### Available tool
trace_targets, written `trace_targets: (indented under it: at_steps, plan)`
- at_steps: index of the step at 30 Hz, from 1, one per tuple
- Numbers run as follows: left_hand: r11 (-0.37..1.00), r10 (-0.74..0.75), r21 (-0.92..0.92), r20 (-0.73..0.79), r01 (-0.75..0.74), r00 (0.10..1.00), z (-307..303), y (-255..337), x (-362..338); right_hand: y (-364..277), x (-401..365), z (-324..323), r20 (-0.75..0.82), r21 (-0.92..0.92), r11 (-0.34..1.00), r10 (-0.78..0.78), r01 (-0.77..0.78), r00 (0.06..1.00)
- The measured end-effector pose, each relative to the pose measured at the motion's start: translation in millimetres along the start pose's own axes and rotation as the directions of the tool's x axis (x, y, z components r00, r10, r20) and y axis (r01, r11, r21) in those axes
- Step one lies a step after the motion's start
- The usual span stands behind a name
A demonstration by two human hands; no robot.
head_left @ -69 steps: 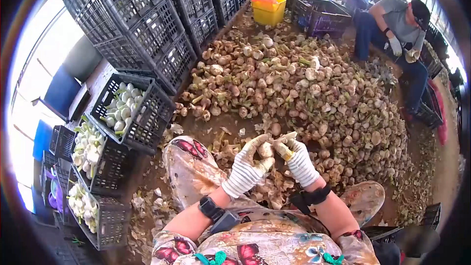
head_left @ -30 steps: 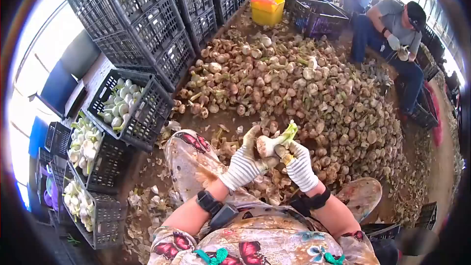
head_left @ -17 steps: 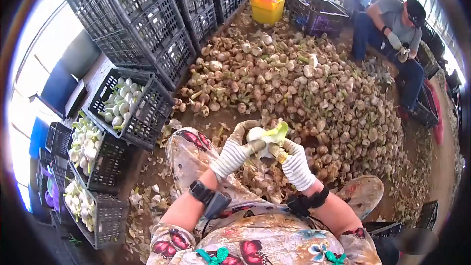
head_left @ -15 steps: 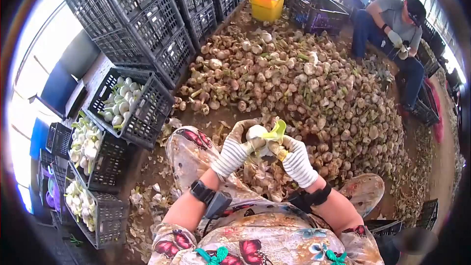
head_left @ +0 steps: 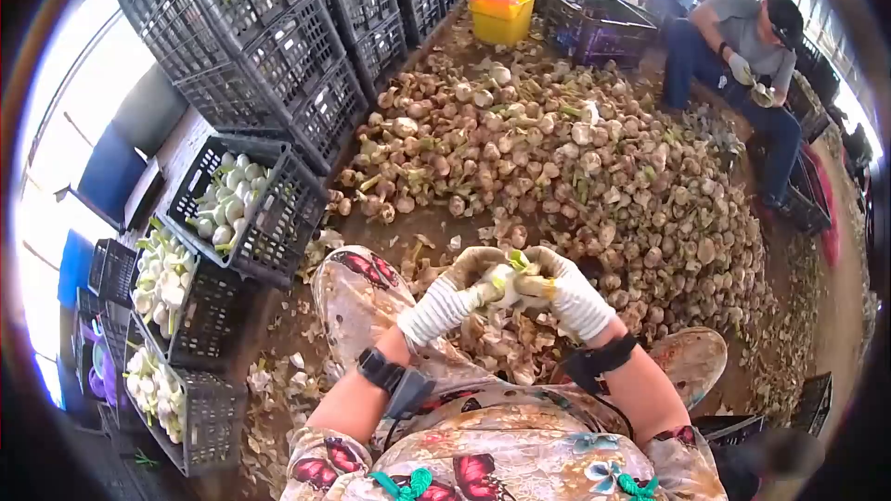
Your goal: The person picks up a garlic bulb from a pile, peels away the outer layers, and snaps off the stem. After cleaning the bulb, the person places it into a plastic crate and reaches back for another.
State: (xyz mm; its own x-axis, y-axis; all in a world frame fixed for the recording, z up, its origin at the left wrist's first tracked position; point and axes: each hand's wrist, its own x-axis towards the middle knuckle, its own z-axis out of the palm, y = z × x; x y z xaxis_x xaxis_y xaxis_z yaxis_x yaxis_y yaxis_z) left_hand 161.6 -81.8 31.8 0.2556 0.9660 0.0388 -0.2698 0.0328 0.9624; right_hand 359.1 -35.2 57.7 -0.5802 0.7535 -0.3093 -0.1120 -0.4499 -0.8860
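Note:
A pale garlic bulb [head_left: 502, 289] with a yellow-green leafy skin [head_left: 522, 266] sits between my two gloved hands, above my lap. My left hand [head_left: 452, 289], in a striped white glove with dirty fingers, is closed round the bulb from the left. From the right, my right hand [head_left: 568, 289] pinches at the same bulb and its green skin, the thumb lying across the front. The fingertips partly hide the bulb. Below the hands lie loose dry garlic skins [head_left: 510, 345].
A large heap of unpeeled garlic [head_left: 557, 158] spreads ahead. On the left are black crates [head_left: 278, 232] of cleaned bulbs, with tall crate stacks [head_left: 269, 46] behind. A yellow bucket [head_left: 502, 20] stands at the back; a seated co-worker [head_left: 756, 42] handles garlic at right.
My hands have come closer together around the bulb. The green skin that stood up from it now lies lower and is bunched between the fingers.

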Motion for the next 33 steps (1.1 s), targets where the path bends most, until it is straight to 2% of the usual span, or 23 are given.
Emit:
trace_targets:
  at_steps: [3,4,5,7,8,11,12,13,15,16,17,19,21,22,23,25,26,27,28,29,31,32,33]
  plan:
    - [0.920,0.172,0.380,-0.166,-0.098,0.971,-2,-9,0,26,12,-5,-0.106,-0.003,0.990,-0.141,0.141,0.984]
    - [0.979,0.102,0.199,-0.332,-0.036,0.938,7,-5,0,25,11,1,-0.149,-0.070,0.986,-0.159,0.149,0.976]
    - [0.966,0.108,0.258,-0.379,-0.008,0.919,11,-1,-2,25,11,6,-0.167,-0.217,0.965,-0.185,0.147,0.968]
    - [0.928,0.130,0.368,-0.466,0.058,0.875,16,2,-6,36,10,15,-0.157,-0.266,0.926,-0.314,0.266,0.936]
    - [0.986,0.014,0.148,-0.504,0.070,0.864,14,-3,-8,39,10,18,-0.163,-0.349,0.897,-0.342,0.271,0.925]
    - [0.981,-0.191,-0.078,-0.576,0.179,0.795,8,-1,-9,36,6,22,-0.157,-0.577,0.770,-0.432,0.272,0.888]
    - [0.996,-0.074,-0.009,-0.573,0.084,0.816,4,-5,-9,46,15,13,-0.228,-0.506,0.815,-0.443,0.284,0.867]
    - [0.992,-0.070,-0.125,-0.534,0.003,0.843,3,-2,-10,50,24,-1,-0.245,-0.435,0.870,-0.362,0.232,0.899]
    - [0.924,-0.029,-0.353,-0.451,-0.149,0.892,-1,7,-8,78,37,-38,-0.133,-0.821,0.565,-0.338,0.088,0.932]
    - [0.886,-0.005,-0.423,-0.424,-0.193,0.906,-6,4,-6,90,36,-52,-0.072,-0.856,0.516,-0.175,0.029,0.982]
    - [0.833,-0.064,-0.523,-0.418,-0.182,0.906,-6,9,-6,87,29,-55,0.087,-0.822,0.541,-0.191,0.179,0.978]
    - [0.689,-0.201,-0.710,-0.381,-0.146,0.903,-5,17,-8,67,18,-45,0.031,-0.749,0.661,0.120,-0.056,0.992]
    - [0.626,-0.215,-0.765,-0.356,-0.152,0.909,-14,7,-7,58,18,-41,0.167,-0.879,0.450,-0.019,0.158,0.986]
    - [0.629,-0.209,-0.764,-0.346,-0.145,0.915,-13,10,-7,50,13,-32,0.265,-0.785,0.524,-0.197,0.330,0.944]
    - [0.632,-0.202,-0.762,-0.337,-0.141,0.920,-13,13,-7,45,11,-26,0.225,-0.752,0.577,-0.228,0.318,0.947]
    - [0.507,-0.230,-0.845,-0.319,-0.167,0.919,-12,13,-2,40,14,-17,0.153,-0.672,0.675,-0.275,0.304,0.949]
    - [0.502,-0.205,-0.849,-0.302,-0.165,0.931,-13,14,-3,34,13,-10,0.104,-0.714,0.646,-0.285,0.271,0.953]
    - [0.502,-0.175,-0.847,-0.298,-0.175,0.938,-17,16,-6,19,7,-5,-0.010,-0.830,0.557,-0.069,0.030,0.998]
    - [0.519,-0.189,-0.832,-0.332,-0.193,0.924,-21,18,-8,15,3,2,-0.061,-0.749,0.663,-0.052,-0.011,0.997]
    - [0.539,-0.199,-0.811,-0.384,-0.226,0.902,-25,21,-11,36,11,-11,-0.012,-0.688,0.718,-0.154,0.104,0.988]
    - [0.549,-0.197,-0.764,-0.513,-0.340,0.835,-37,35,-24,36,10,-6,-0.008,-0.596,0.799,-0.102,0.077,0.995]
    - [0.537,-0.153,-0.731,-0.574,-0.420,0.804,-46,42,-34,38,11,-7,-0.056,-0.588,0.809,-0.020,-0.017,0.998]
    - [0.519,-0.114,-0.700,-0.625,-0.490,0.772,-55,49,-47,58,20,-28,-0.009,-0.638,0.768,-0.085,0.060,0.996]
